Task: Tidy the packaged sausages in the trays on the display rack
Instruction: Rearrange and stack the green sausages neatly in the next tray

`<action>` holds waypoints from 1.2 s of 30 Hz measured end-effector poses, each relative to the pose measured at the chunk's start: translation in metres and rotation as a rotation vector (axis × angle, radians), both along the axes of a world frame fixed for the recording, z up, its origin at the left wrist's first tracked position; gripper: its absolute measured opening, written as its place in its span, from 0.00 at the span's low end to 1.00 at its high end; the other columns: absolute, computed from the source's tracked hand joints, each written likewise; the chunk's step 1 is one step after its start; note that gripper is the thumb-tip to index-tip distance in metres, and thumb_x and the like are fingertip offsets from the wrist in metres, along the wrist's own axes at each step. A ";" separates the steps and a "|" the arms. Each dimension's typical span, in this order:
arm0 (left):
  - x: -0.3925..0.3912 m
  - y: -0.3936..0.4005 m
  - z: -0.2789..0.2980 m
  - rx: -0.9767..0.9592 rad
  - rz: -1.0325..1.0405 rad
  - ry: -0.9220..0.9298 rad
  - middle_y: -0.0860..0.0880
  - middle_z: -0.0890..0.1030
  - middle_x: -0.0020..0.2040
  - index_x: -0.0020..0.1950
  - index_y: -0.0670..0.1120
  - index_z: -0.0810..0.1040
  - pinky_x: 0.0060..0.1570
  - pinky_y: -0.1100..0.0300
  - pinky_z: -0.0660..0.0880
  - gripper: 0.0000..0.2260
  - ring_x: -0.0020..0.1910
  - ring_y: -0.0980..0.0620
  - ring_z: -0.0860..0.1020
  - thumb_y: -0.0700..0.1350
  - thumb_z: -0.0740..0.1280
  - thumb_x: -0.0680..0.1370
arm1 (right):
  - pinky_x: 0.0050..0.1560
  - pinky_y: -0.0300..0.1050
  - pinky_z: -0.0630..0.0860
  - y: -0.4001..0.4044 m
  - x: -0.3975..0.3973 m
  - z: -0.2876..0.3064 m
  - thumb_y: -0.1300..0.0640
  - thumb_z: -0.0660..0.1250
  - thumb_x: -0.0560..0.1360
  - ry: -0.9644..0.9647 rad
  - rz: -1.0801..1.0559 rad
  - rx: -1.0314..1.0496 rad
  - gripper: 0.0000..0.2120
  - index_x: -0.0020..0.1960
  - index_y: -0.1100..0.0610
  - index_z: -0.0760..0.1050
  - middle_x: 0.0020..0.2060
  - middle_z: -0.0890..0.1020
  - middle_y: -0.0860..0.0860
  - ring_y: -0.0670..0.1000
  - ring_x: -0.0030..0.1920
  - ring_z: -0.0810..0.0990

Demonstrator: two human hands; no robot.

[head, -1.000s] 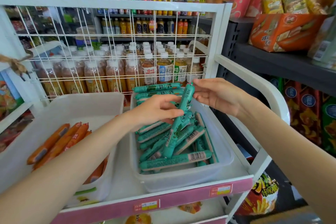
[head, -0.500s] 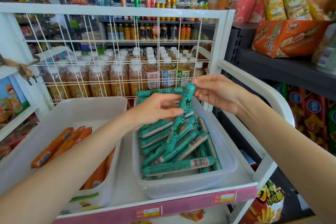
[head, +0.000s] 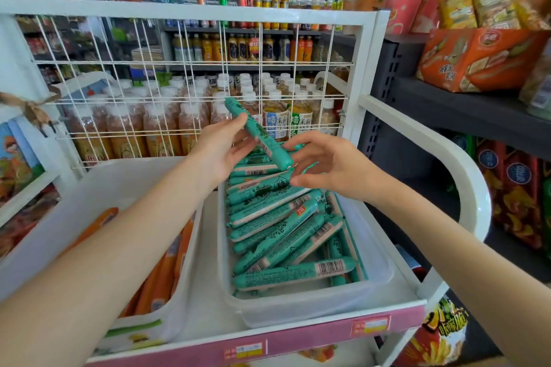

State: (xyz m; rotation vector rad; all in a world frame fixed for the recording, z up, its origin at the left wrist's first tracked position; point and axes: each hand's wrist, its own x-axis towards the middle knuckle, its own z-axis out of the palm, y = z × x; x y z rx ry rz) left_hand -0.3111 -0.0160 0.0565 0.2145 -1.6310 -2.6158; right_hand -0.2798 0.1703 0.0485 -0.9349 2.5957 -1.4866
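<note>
My left hand (head: 222, 147) grips one green packaged sausage (head: 258, 133), held slanted above the far end of the clear right tray (head: 375, 274). My right hand (head: 323, 165) hovers at the sausage's lower metal clip, fingers spread, with the thumb just below it and nothing clearly held. In the tray lie several green sausages (head: 286, 235), mostly slanted, one crosswise at the front. The white left tray (head: 74, 202) holds orange sausages (head: 167, 274), partly hidden by my left forearm.
A white wire grid (head: 190, 80) backs the rack, with bottled drinks behind it. The rack's curved white side rail (head: 459, 164) runs on the right. A pink price strip (head: 298, 340) edges the front. Dark shelves with snack boxes (head: 477, 59) stand to the right.
My left hand took over the green sausage and lifted it up and left; it now slants the other way. My right hand let go of its top end and dropped to its lower end.
</note>
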 end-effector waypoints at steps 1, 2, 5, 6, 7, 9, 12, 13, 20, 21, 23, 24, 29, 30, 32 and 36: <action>0.000 0.001 0.000 0.000 -0.004 0.008 0.45 0.79 0.44 0.47 0.43 0.74 0.31 0.65 0.78 0.01 0.42 0.52 0.79 0.40 0.64 0.77 | 0.51 0.45 0.79 -0.001 0.001 0.000 0.64 0.74 0.67 0.027 -0.008 0.011 0.20 0.55 0.52 0.72 0.41 0.81 0.48 0.49 0.43 0.82; 0.000 0.002 0.001 -0.002 -0.007 0.017 0.45 0.80 0.45 0.47 0.43 0.75 0.32 0.65 0.79 0.02 0.42 0.52 0.79 0.41 0.64 0.77 | 0.51 0.44 0.79 -0.003 0.001 0.000 0.63 0.74 0.67 0.047 -0.015 0.014 0.20 0.55 0.53 0.72 0.41 0.82 0.47 0.48 0.43 0.82; 0.000 0.003 0.002 -0.011 -0.015 0.040 0.45 0.80 0.46 0.51 0.42 0.75 0.36 0.64 0.80 0.04 0.43 0.52 0.79 0.41 0.64 0.77 | 0.51 0.43 0.79 -0.004 0.000 -0.002 0.62 0.74 0.67 0.093 -0.042 -0.001 0.18 0.53 0.54 0.73 0.41 0.83 0.48 0.47 0.42 0.82; 0.000 0.004 0.002 -0.013 -0.015 0.045 0.45 0.80 0.46 0.52 0.41 0.75 0.36 0.64 0.80 0.05 0.44 0.52 0.79 0.41 0.64 0.78 | 0.51 0.43 0.79 -0.004 0.000 -0.003 0.62 0.74 0.67 0.104 -0.046 -0.007 0.17 0.53 0.54 0.73 0.41 0.83 0.49 0.47 0.43 0.82; 0.000 0.004 0.003 -0.013 -0.014 0.050 0.45 0.80 0.46 0.52 0.42 0.75 0.35 0.64 0.80 0.05 0.44 0.52 0.79 0.40 0.64 0.78 | 0.52 0.44 0.79 -0.003 -0.001 -0.004 0.63 0.73 0.68 0.111 -0.043 -0.016 0.16 0.53 0.54 0.73 0.42 0.83 0.51 0.48 0.43 0.83; 0.001 0.004 0.004 -0.012 -0.006 0.053 0.45 0.80 0.46 0.49 0.43 0.75 0.34 0.65 0.79 0.03 0.43 0.52 0.79 0.40 0.63 0.78 | 0.53 0.45 0.79 -0.002 -0.002 -0.006 0.65 0.71 0.69 0.120 -0.029 -0.033 0.15 0.53 0.53 0.74 0.44 0.83 0.54 0.49 0.45 0.83; 0.001 0.004 0.005 -0.017 0.002 0.050 0.45 0.80 0.46 0.48 0.43 0.75 0.33 0.65 0.79 0.02 0.44 0.52 0.79 0.40 0.63 0.78 | 0.54 0.48 0.78 0.000 -0.004 -0.007 0.66 0.70 0.70 0.133 -0.015 -0.054 0.15 0.52 0.52 0.74 0.45 0.83 0.57 0.51 0.46 0.83; 0.001 0.004 0.004 -0.018 0.000 0.047 0.45 0.80 0.47 0.49 0.43 0.75 0.33 0.65 0.79 0.02 0.44 0.52 0.79 0.40 0.63 0.78 | 0.54 0.48 0.78 0.000 -0.005 -0.007 0.66 0.70 0.70 0.137 -0.011 -0.057 0.15 0.52 0.51 0.74 0.45 0.83 0.57 0.51 0.46 0.83; 0.000 0.005 0.003 0.029 0.022 0.039 0.45 0.80 0.45 0.48 0.42 0.74 0.37 0.63 0.80 0.02 0.42 0.53 0.79 0.39 0.63 0.78 | 0.53 0.44 0.79 0.002 -0.008 -0.011 0.68 0.68 0.71 0.084 -0.006 -0.125 0.14 0.54 0.55 0.74 0.44 0.83 0.54 0.51 0.46 0.83; 0.000 0.006 0.002 0.050 0.042 0.036 0.45 0.80 0.45 0.48 0.42 0.74 0.38 0.62 0.80 0.02 0.42 0.52 0.80 0.39 0.63 0.78 | 0.52 0.44 0.79 0.002 -0.009 -0.012 0.68 0.67 0.72 0.033 -0.024 -0.176 0.14 0.55 0.56 0.74 0.45 0.83 0.54 0.52 0.46 0.83; 0.002 0.008 -0.002 0.094 0.060 0.026 0.44 0.80 0.46 0.48 0.42 0.74 0.42 0.60 0.80 0.02 0.44 0.51 0.80 0.38 0.63 0.77 | 0.50 0.43 0.80 0.001 -0.010 -0.015 0.68 0.67 0.72 -0.132 -0.080 -0.357 0.14 0.56 0.59 0.74 0.46 0.82 0.56 0.54 0.45 0.83; 0.004 0.009 -0.005 0.105 0.037 0.013 0.44 0.80 0.47 0.48 0.41 0.74 0.44 0.59 0.80 0.02 0.45 0.51 0.81 0.37 0.63 0.77 | 0.47 0.42 0.80 0.000 -0.011 -0.016 0.67 0.68 0.72 -0.206 -0.129 -0.456 0.14 0.56 0.61 0.74 0.46 0.82 0.56 0.54 0.44 0.83; 0.016 0.005 -0.020 -0.190 -0.171 -0.045 0.44 0.81 0.44 0.54 0.38 0.75 0.37 0.64 0.80 0.08 0.40 0.52 0.81 0.36 0.64 0.76 | 0.48 0.40 0.80 0.012 -0.031 -0.010 0.65 0.66 0.74 -0.191 -0.482 -0.601 0.06 0.50 0.61 0.78 0.48 0.81 0.59 0.50 0.39 0.80; 0.016 0.001 -0.021 -0.300 -0.123 0.000 0.45 0.82 0.43 0.54 0.39 0.76 0.38 0.65 0.79 0.07 0.40 0.53 0.81 0.37 0.64 0.76 | 0.49 0.41 0.80 0.016 -0.035 -0.008 0.66 0.65 0.75 -0.175 -0.520 -0.585 0.05 0.48 0.60 0.78 0.50 0.80 0.59 0.50 0.40 0.79; 0.017 -0.005 -0.022 -0.566 0.009 0.156 0.48 0.81 0.44 0.51 0.44 0.76 0.41 0.66 0.78 0.05 0.41 0.55 0.80 0.38 0.64 0.77 | 0.48 0.40 0.80 0.021 -0.041 -0.007 0.67 0.64 0.75 -0.168 -0.528 -0.505 0.06 0.45 0.58 0.77 0.52 0.80 0.59 0.51 0.42 0.79; 0.015 -0.005 -0.032 -1.082 -0.018 0.427 0.55 0.78 0.48 0.50 0.50 0.75 0.51 0.68 0.71 0.05 0.46 0.61 0.75 0.43 0.66 0.76 | 0.48 0.38 0.79 0.011 -0.044 -0.025 0.64 0.66 0.74 -0.160 -0.382 -0.129 0.08 0.52 0.58 0.77 0.53 0.80 0.57 0.51 0.44 0.80</action>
